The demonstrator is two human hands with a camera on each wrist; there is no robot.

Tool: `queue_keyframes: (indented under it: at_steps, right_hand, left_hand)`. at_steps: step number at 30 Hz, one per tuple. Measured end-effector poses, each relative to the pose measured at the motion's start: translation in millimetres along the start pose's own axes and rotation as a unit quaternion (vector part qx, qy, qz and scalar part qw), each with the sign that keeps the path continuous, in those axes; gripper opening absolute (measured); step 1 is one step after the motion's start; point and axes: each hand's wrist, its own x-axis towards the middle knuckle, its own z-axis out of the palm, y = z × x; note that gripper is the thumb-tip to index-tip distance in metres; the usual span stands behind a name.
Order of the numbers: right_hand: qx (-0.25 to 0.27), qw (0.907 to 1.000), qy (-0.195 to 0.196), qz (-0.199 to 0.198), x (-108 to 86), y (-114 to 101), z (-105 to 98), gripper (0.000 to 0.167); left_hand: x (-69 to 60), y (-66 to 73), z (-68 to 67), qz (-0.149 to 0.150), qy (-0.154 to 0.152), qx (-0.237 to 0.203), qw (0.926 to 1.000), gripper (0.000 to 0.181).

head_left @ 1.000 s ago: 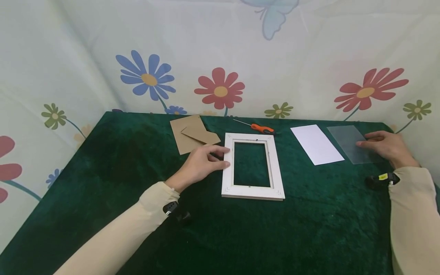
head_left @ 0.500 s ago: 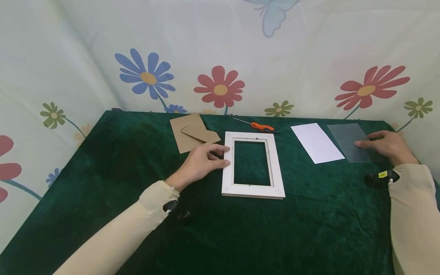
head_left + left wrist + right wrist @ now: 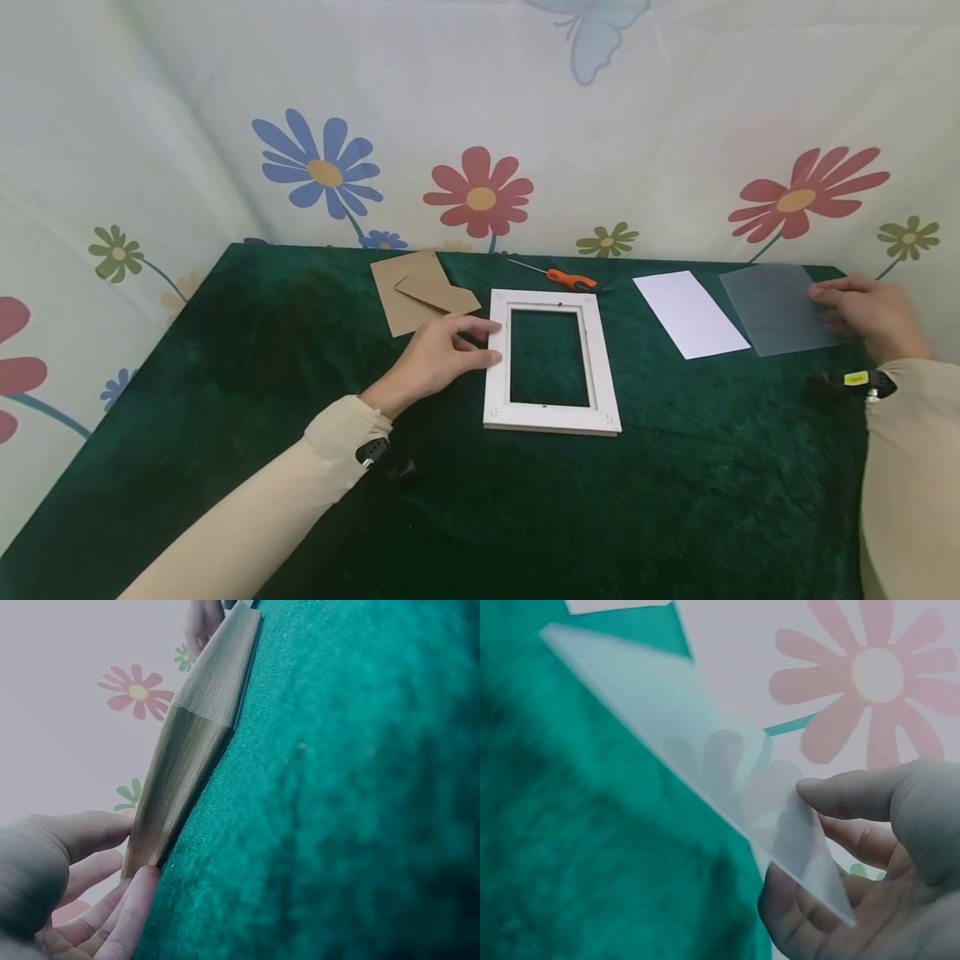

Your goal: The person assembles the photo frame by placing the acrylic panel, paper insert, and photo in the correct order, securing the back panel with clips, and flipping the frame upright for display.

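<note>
A white picture frame (image 3: 551,417) lies flat on the green cloth, its middle opening showing the cloth beneath. My left hand (image 3: 438,354) pinches the frame's left side between thumb and fingers; the left wrist view shows the frame's wood-grained edge (image 3: 187,742) between them. At the far right, my right hand (image 3: 873,312) holds a clear sheet (image 3: 780,312) by its right edge. In the right wrist view the thumb is on one face of the sheet (image 3: 675,720) and the fingers are behind it, with the sheet tilted up from the cloth.
A white paper sheet (image 3: 690,317) lies just left of the clear sheet. Behind the frame is an orange-handled screwdriver (image 3: 572,280). A brown backing board (image 3: 408,304) with a stand flap (image 3: 442,296) lies at the back left. A flower-printed curtain (image 3: 480,100) closes off the back.
My right hand has shifted right at the clear sheet's edge and the sheet has lifted and tilted. The left hand and frame stay put.
</note>
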Motion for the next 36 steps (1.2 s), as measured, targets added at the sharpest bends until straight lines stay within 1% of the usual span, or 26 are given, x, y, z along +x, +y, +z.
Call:
queue_keyframes:
  at_steps: [3, 5, 8, 12, 16, 19, 20, 22, 24, 28, 32, 33, 35, 36]
  right_hand:
    - [0.041, 0.9991, -0.003, -0.012, -4.2, -5.1, -6.7, 0.061]
    - [0.067, 0.9975, -0.009, -0.021, -8.0, -10.3, -10.0, 0.063]
    - [0.096, 0.9949, -0.009, -0.031, -11.1, -16.8, -13.8, 0.048]
    - [0.132, 0.9909, -0.003, -0.025, -14.7, -25.7, -18.3, 0.024]
    - [0.115, 0.9932, 0.008, -0.021, -19.0, -34.7, -21.6, 0.032]
    - [0.097, 0.9949, 0.012, -0.026, -20.8, -39.3, -22.7, 0.038]
    - [0.101, 0.9944, 0.010, -0.030, -21.1, -40.8, -22.7, 0.039]
    - [0.114, 0.9926, -0.002, -0.041, -22.1, -44.2, -22.5, 0.040]
    - [0.127, 0.9899, -0.019, -0.060, -22.7, -48.4, -21.4, 0.037]
    - [0.128, 0.9857, -0.051, -0.097, -23.9, -59.4, -16.8, 0.031]
    - [0.098, 0.9871, -0.048, -0.117, -26.9, -71.1, -10.8, 0.043]
    - [0.089, 0.9876, -0.047, -0.120, -28.2, -73.5, -9.8, 0.048]
    - [0.082, 0.9878, -0.048, -0.123, -30.6, -78.1, -7.3, 0.055]
    - [0.083, 0.9869, -0.054, -0.128, -31.8, -80.2, -6.1, 0.055]
  left_hand:
    - [0.5, 0.3, 0.1, 0.002, -0.001, 0.001, 1.0000, 0.048]
    - [0.7, 0.4, 0.1, 0.004, -0.002, 0.002, 1.0000, 0.047]
    - [1.0, 0.0, 0.1, 0.005, -0.002, 0.003, 1.0000, 0.047]
    - [0.9, 0.6, -0.4, 0.005, -0.001, 0.002, 1.0000, 0.047]
    - [0.9, 0.5, -0.4, 0.005, -0.001, -0.001, 1.0000, 0.048]
    - [0.6, 0.7, -0.4, 0.006, -0.002, -0.001, 1.0000, 0.047]
    - [0.6, 0.8, -0.4, 0.007, -0.002, -0.001, 1.0000, 0.047]
    - [-0.1, 1.5, -0.7, 0.008, -0.003, 0.000, 1.0000, 0.047]
    - [-0.1, 1.6, -0.8, 0.010, -0.003, 0.000, 0.9999, 0.047]
    - [-0.6, 1.7, -1.0, 0.009, -0.003, -0.001, 1.0000, 0.047]
    - [-0.8, 0.7, -0.6, 0.010, -0.002, -0.003, 0.9999, 0.047]
    - [-0.9, 0.6, -0.6, 0.011, -0.001, -0.004, 0.9999, 0.047]
    - [-1.0, 0.6, -0.6, 0.013, 0.000, -0.005, 0.9999, 0.047]
    - [-0.8, 0.4, -0.5, 0.014, 0.000, -0.006, 0.9999, 0.047]
